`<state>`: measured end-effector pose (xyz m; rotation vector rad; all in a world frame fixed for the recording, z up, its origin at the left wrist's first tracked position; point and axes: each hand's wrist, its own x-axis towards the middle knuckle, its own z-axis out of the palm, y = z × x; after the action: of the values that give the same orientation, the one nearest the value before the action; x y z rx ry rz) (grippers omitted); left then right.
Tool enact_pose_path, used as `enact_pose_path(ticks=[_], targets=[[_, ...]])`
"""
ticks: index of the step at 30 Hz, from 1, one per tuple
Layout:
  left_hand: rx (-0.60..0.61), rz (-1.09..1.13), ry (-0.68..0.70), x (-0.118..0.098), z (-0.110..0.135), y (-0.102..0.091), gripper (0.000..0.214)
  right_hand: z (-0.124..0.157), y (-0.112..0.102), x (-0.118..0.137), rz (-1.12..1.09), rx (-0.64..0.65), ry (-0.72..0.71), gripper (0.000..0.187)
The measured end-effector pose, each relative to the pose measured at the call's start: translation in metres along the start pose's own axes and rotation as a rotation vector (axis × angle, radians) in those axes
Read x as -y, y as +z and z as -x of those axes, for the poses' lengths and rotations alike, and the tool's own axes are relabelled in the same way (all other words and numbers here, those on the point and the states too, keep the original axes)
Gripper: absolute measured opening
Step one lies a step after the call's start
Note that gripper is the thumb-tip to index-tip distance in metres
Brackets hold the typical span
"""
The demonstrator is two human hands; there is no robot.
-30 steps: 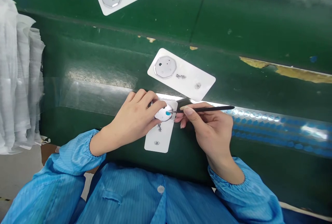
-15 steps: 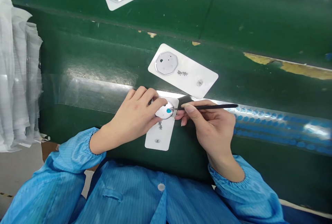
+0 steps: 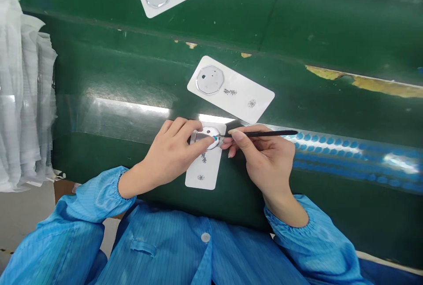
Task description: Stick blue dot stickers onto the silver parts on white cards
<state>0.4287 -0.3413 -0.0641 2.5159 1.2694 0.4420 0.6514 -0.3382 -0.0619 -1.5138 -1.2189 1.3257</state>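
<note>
Steadiness matters most at this point. On the green counter [image 3: 139, 78], the left hand [image 3: 172, 155] presses down on the near white panel [image 3: 205, 166], its fingers [image 3: 198, 142] closed around the round raised part at the panel's top end. The right hand [image 3: 264, 161] pinches a thin black tool [image 3: 261, 134] between thumb and forefinger, the tip touching a small blue dot [image 3: 215, 138] on that raised part. To do this well, I judge, the left hand should pin the panel flat while the tool moves in short, light strokes, low to the surface, so the dot neither tears nor slides. A second white panel [image 3: 231, 89] lies just beyond, and a strip of blue dots [image 3: 346, 153] runs off to the right.
</note>
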Motion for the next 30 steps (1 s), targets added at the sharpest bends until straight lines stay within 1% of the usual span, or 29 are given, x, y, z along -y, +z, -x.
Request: enact_pose_path(ticks=[2, 5, 7, 9, 11, 13, 14, 15, 17, 19, 21, 23, 24, 28, 30], targets=[[-0.036, -0.042, 0.040, -0.002, 0.005, 0.004, 0.023, 0.000, 0.001, -0.001, -0.017, 0.004, 0.000, 0.019], [-0.014, -0.107, 0.064, -0.002, 0.009, 0.006, 0.029, -0.002, 0.002, -0.002, -0.034, 0.010, -0.015, 0.021], [-0.001, -0.126, 0.068, -0.002, 0.010, 0.007, 0.029, -0.001, 0.002, -0.002, -0.057, -0.014, -0.032, 0.022], [-0.001, -0.129, 0.069, -0.002, 0.010, 0.007, 0.029, 0.001, 0.001, -0.004, -0.084, -0.070, -0.072, 0.021], [-0.005, -0.106, 0.050, -0.002, 0.009, 0.006, 0.026, 0.005, 0.000, -0.007, -0.075, -0.139, -0.156, 0.017], [0.011, -0.049, 0.002, -0.002, 0.006, 0.004, 0.025, 0.009, -0.001, -0.011, -0.004, -0.156, -0.272, 0.009], [0.029, -0.017, -0.026, -0.003, 0.005, 0.003, 0.029, 0.011, -0.002, -0.012, 0.051, -0.140, -0.335, 0.005], [0.051, 0.008, -0.050, -0.003, 0.003, 0.001, 0.036, 0.013, -0.002, -0.014, 0.111, -0.116, -0.399, 0.005], [0.104, 0.029, -0.088, -0.005, -0.002, -0.005, 0.053, 0.014, -0.003, -0.016, 0.226, -0.079, -0.527, 0.010], [0.166, 0.016, -0.126, -0.008, -0.009, -0.009, 0.064, 0.013, -0.005, -0.017, 0.307, -0.106, -0.653, 0.010], [0.229, -0.008, -0.171, -0.012, -0.017, -0.012, 0.065, 0.010, -0.007, -0.016, 0.335, -0.161, -0.736, 0.009], [0.277, -0.032, -0.197, -0.014, -0.024, -0.013, 0.060, 0.010, -0.008, -0.013, 0.331, -0.199, -0.752, 0.011], [0.294, -0.042, -0.204, -0.015, -0.027, -0.012, 0.059, 0.010, -0.009, -0.011, 0.334, -0.199, -0.733, 0.014], [0.329, -0.046, -0.229, -0.011, -0.032, -0.013, 0.074, 0.017, -0.008, -0.002, 0.430, -0.136, -0.620, 0.020], [0.297, 0.050, -0.222, -0.006, -0.031, -0.017, 0.070, 0.021, -0.007, 0.003, 0.451, -0.103, -0.593, 0.020]])
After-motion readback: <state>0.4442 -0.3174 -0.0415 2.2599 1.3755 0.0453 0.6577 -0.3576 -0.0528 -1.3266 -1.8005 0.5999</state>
